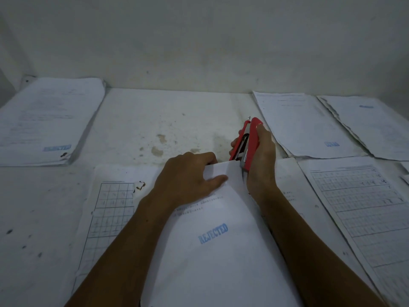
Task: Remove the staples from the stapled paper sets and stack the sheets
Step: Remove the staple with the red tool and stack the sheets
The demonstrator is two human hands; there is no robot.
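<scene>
— Hands first: what has each one got?

— My right hand (262, 165) is wrapped tight around a red stapler (249, 142). It stands nearly on end, its nose pointing away from me, its lower end at the far corner of the paper set (212, 235) I'm working on. My left hand (188, 176) is pinching that same corner, thumb on top and fingers curled over the far edge, touching the paper right beside the stapler.

— And the staple itself?

— Can't tell; the corner is hidden between my hand and the stapler.

— Where does the set lie?

— Under both forearms, running back toward me, with a blue "REJECTED" stamp between my wrists. It rests on a gridded sheet (110, 207) that sticks out past my left hand.

— Anything else around?

— Well off to the left of my left hand, against the wall, a thick stack of sheets (48, 120). Just right of my right hand, another gridded sheet (358, 209). Beyond it, farther from me, two more piles (303, 125) side by side, the right one overlapping the other's edge. All of it sits on a stained white table (166, 120).
</scene>
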